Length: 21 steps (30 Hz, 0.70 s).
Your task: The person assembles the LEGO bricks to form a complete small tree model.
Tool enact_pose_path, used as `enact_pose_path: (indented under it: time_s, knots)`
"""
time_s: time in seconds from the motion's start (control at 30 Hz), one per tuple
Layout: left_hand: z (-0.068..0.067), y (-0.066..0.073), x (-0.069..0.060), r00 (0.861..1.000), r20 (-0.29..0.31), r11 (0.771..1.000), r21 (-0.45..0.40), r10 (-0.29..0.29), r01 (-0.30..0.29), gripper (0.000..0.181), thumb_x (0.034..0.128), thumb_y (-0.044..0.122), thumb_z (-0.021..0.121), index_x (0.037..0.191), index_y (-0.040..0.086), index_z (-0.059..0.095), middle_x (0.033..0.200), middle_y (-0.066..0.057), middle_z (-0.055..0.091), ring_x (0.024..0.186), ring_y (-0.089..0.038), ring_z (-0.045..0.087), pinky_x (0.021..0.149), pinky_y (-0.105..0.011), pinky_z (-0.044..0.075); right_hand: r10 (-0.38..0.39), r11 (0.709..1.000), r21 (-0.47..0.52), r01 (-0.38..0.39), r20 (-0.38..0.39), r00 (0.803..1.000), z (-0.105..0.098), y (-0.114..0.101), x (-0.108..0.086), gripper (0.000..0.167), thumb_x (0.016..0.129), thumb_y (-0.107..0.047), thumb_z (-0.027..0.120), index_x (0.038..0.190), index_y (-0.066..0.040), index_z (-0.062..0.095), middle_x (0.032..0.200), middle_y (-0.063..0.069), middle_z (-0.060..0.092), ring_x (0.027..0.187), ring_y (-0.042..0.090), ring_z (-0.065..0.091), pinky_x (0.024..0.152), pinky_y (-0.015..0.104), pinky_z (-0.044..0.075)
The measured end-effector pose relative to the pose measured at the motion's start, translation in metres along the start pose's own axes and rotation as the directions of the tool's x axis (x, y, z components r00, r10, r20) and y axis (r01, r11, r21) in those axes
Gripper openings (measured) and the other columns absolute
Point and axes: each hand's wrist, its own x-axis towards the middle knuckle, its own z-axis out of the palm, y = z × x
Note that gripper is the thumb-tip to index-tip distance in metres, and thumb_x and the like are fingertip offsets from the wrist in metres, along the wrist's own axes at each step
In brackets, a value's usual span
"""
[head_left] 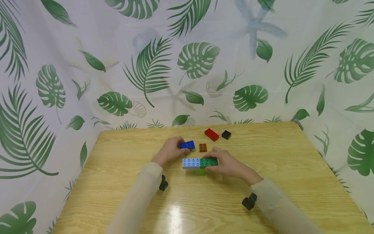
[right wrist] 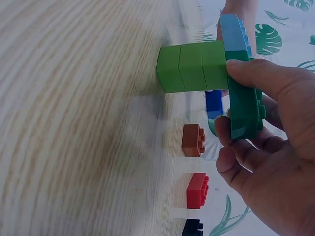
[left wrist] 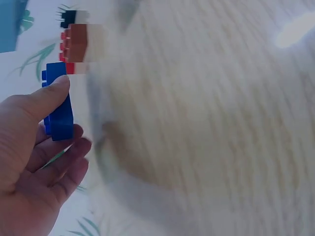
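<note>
My left hand pinches a blue brick between thumb and fingers; the left wrist view shows the thumb on the side of the blue brick. With my right hand I grip the dark green brick, which lies end to end with a light blue brick. Under these two stands a column of light green bricks, seen side-on in the right wrist view, with the dark green brick held by thumb and fingers.
Behind the hands on the wooden table lie a brown brick, a red brick and a black brick. A leaf-patterned cloth hangs along the table's back edge.
</note>
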Motion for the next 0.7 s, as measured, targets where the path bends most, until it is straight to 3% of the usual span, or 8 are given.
enact_pose_path:
  time_s: [0.3,0.7]
  knots:
    - [-0.013,0.005,-0.012,0.994,-0.043,0.995,0.004,0.103,-0.103,0.044,0.0969,0.030,0.079,0.132,0.005,0.069,0.125,-0.014,0.072,0.101,-0.025,0.064,0.093,-0.040,0.057,0.009,1.000,-0.015,-0.009,0.011,1.000,-0.001,0.003,0.002,0.040,0.095,-0.028,0.081,0.131,-0.013,0.072,0.108,0.003,0.060,0.099,0.017,0.053,0.085,0.028,0.048]
    - [-0.025,0.020,-0.032,0.971,-0.032,0.971,-0.017,0.238,-0.239,0.042,0.0983,0.036,0.077,0.130,0.008,0.073,0.114,-0.005,0.075,0.086,-0.014,0.062,0.075,-0.026,0.053,-0.010,1.000,-0.030,0.011,0.008,1.000,-0.003,0.001,0.002,0.040,0.095,-0.027,0.081,0.131,-0.012,0.072,0.109,0.003,0.061,0.098,0.017,0.053,0.084,0.026,0.048]
